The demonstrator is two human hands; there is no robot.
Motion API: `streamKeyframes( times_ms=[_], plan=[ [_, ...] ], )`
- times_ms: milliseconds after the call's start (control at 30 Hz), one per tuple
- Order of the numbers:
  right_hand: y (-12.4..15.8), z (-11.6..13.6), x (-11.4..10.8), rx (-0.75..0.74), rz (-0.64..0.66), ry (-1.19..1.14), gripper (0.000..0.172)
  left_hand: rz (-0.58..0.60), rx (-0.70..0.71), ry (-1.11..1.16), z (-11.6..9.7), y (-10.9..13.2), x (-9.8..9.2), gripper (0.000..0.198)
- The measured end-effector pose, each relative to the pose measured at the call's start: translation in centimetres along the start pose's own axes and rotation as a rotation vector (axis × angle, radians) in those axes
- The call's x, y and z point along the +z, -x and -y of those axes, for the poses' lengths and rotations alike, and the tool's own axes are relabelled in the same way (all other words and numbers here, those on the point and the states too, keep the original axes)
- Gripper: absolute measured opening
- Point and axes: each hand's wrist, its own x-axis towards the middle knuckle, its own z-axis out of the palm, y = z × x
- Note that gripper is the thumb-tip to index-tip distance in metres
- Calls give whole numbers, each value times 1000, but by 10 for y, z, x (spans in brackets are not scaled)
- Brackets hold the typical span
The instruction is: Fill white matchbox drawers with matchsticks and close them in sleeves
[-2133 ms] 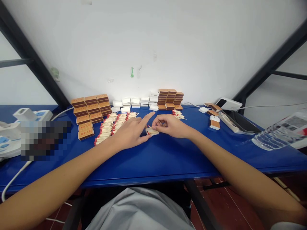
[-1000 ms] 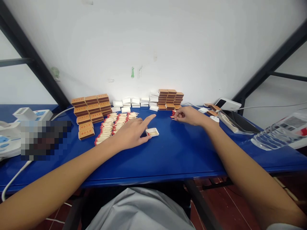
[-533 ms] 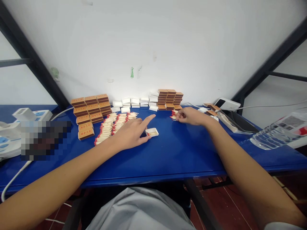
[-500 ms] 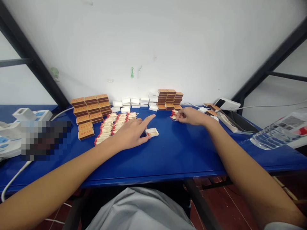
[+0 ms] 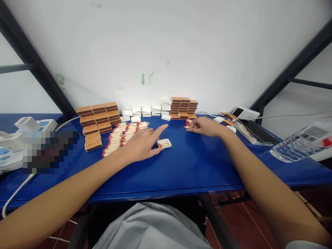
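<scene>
Your left hand is spread, thumb at the left end of the white tray. Back-right of the tray, your right hand has fingertips at the match pile, can't tell if gripping; sloppy pinching could scatter matches, a thumb shove skid the tray.

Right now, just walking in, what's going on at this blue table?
A person's left hand is spread beside a white matchbox tray, thumb at its near corner; some matches lie inside. The right hand has its fingertips at a small pile of red-tipped matches; whether it grips one is unclear. Larger rows of matches lie by the left forearm. Along the wall, white trays sit between two groups of stacked brown matchboxes.
</scene>
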Motion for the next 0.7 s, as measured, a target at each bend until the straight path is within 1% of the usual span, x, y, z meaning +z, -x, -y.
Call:
streamKeyframes(
  times_ms=[67, 133, 200, 267, 367, 433, 500, 567, 700],
  plan=[
    [1, 4, 0, -11, -5, -23, 14, -7, -1, 5, 0, 0, 0, 77],
    [4, 15, 0, -46, -22, -77, 19, -12, -4, 11, 0, 0, 0, 77],
    [8, 34, 1, -107, -45, -167, 27, -10, -4, 10, 0, 0, 0, 78],
    [13, 59, 4, -177, -65, -298, 36, -10, -1, 6, 0, 0, 0, 79],
    [16, 93, 13, -269, -29, -517, 40, -17, 13, 15, 1, 0, 0, 80],
    [15, 107, 23, -306, -22, -587, 41, -19, 26, 24, 2, 0, 0, 81],
    [12, 112, 33, -330, -29, -607, 40, -19, 33, 24, 3, 0, 1, 84],
    [10, 112, 41, -339, -33, -590, 37, -24, 36, 21, 4, 0, 1, 86],
    [8, 107, 49, -333, -48, -465, 28, -33, 39, 26, 5, 0, 2, 87]
  ],
)
